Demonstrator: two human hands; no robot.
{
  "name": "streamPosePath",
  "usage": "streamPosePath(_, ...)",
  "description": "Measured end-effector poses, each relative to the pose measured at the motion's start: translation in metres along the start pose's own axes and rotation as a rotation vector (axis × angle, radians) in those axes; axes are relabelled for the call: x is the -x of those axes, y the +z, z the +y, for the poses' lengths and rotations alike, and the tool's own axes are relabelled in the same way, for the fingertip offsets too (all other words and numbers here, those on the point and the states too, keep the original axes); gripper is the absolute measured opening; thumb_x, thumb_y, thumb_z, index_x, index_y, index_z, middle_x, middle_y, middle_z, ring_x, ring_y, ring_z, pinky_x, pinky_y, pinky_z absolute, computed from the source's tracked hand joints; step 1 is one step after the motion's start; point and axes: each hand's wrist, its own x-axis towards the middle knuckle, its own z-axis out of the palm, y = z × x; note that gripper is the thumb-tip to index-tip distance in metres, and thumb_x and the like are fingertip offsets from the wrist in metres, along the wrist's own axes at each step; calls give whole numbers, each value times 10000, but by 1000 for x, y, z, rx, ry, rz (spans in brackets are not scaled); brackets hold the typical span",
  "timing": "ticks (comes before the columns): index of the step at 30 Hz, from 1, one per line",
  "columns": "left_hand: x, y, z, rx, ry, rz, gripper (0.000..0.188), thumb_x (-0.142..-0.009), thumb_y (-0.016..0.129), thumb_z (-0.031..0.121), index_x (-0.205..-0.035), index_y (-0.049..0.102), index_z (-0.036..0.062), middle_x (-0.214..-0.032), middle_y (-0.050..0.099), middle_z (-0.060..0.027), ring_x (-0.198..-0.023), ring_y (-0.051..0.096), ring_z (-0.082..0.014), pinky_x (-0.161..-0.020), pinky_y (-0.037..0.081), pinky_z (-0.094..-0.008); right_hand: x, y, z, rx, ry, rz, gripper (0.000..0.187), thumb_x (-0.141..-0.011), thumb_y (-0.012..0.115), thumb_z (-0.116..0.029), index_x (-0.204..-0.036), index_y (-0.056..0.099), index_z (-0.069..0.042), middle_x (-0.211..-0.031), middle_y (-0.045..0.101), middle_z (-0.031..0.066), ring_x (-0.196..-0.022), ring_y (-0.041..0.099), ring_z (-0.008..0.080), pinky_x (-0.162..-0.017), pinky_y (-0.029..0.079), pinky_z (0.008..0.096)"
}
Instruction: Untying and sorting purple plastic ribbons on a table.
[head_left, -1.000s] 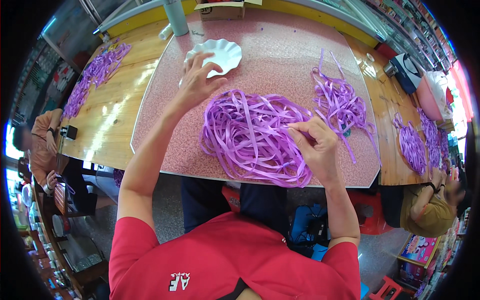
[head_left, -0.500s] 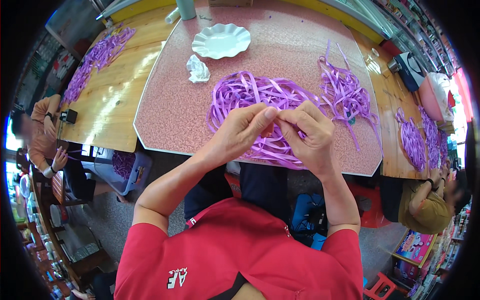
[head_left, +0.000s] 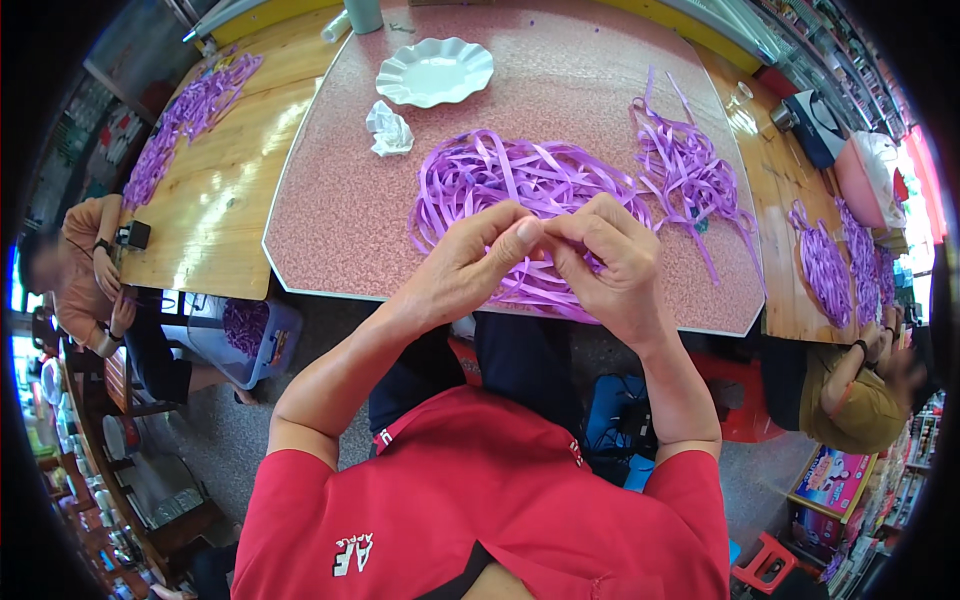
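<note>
My left hand (head_left: 478, 252) and my right hand (head_left: 612, 268) meet fingertip to fingertip above the near edge of a pink speckled table (head_left: 345, 225). Both are closed in a pinch, and whatever lies between the fingers is too small or hidden to name. Beneath and behind them spreads a large loose heap of shiny purple ribbon (head_left: 455, 175), partly covered by my hands. To its right lies a smaller tangle of purple ribbon (head_left: 685, 160), with a few ends trailing toward the table's right edge.
A white scalloped plate (head_left: 435, 72) and crumpled white tissue (head_left: 388, 130) sit beyond the heap. Wooden tables on both sides carry more purple ribbon (head_left: 825, 265). A person (head_left: 85, 260) sits at left near a plastic bin (head_left: 270, 340); another person (head_left: 850, 400) works at right.
My hands stay pinched together in nearly the same pose, with the fingers shifting slightly. The whole view has moved a little, so the table things appear higher. The person at left has lowered a hand.
</note>
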Motion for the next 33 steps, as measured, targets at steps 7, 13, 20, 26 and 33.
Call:
streamPosePath(7, -1, 5, -12, -46, 48, 48, 302, -1061, 458, 311, -1012, 552, 28, -890, 571, -12, -883, 540, -95, -840, 444, -274, 6, -3, -2, 11, 50, 6, 184, -814, 712, 65, -988, 707, 4, -800, 615, 53, -679, 584, 107, -562, 441, 224)
streamPosePath(13, 4, -3, -3, 199, -18, -20, 201, -1018, 557, 266, -1022, 552, 65, -956, 579, -23, -975, 549, -124, -905, 432, -290, 0, -20, -9, -352, 381, -31, 133, -881, 663, 30, -1008, 701, 17, -861, 616, -12, -746, 542, 22, -606, 393, 168)
streamPosePath(20, 11, -3, -3, 539, 25, 1, 117, -919, 693, 98, -956, 590, 57, -1014, 618, -52, -1018, 602, -143, -940, 457, -309, -4, -10, -6, -709, 586, 59, 107, -907, 679, -28, -1010, 698, -6, -788, 627, -32, -661, 505, -5, -573, 371, 147)
streamPosePath(26, 6, 7, -15, 575, 108, 252, 91, -894, 696, 57, -917, 608, 58, -1054, 654, -106, -997, 606, -161, -936, 457, -329, 11, 16, 0, -779, 688, 76, 101, -924, 692, -89, -990, 697, -12, -768, 636, -35, -630, 487, -6, -540, 352, 150)
streamPosePath(33, -6, -1, -1, -795, 661, 252, 184, -794, 727, -29, -912, 609, 51, -1026, 661, -99, -984, 619, -280, -853, 488, -388, 11, 15, 12, -609, 592, 60, 128, -952, 664, -123, -946, 709, -4, -799, 663, -22, -673, 500, -11, -571, 372, 154)
